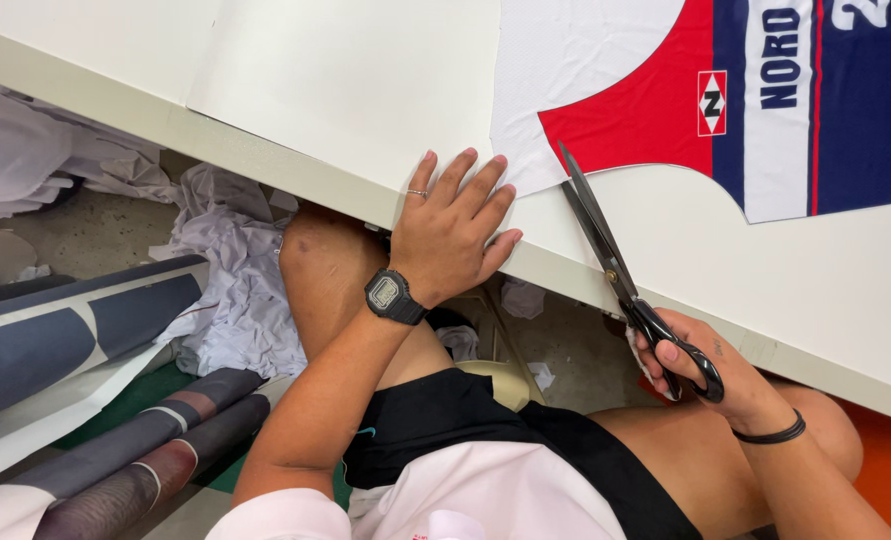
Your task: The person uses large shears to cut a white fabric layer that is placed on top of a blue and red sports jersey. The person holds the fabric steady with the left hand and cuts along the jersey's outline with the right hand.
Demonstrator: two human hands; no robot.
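Observation:
My left hand (454, 225) lies flat, fingers spread, on the edge of a white table (346, 90), pressing down the white border of a printed fabric sheet (666, 90) in red, white and navy. A black wristwatch (394, 296) is on that wrist. My right hand (694, 365) grips the black handles of long scissors (606, 250). The blades are shut or nearly shut, with the tip at the white edge of the fabric just below the red curved area.
Below the table edge, crumpled white paper scraps (236, 270) lie on the floor, with rolled printed fabric (156, 450) at lower left. My bare knees and black shorts (486, 430) sit under the table. An orange surface (890, 470) shows at lower right.

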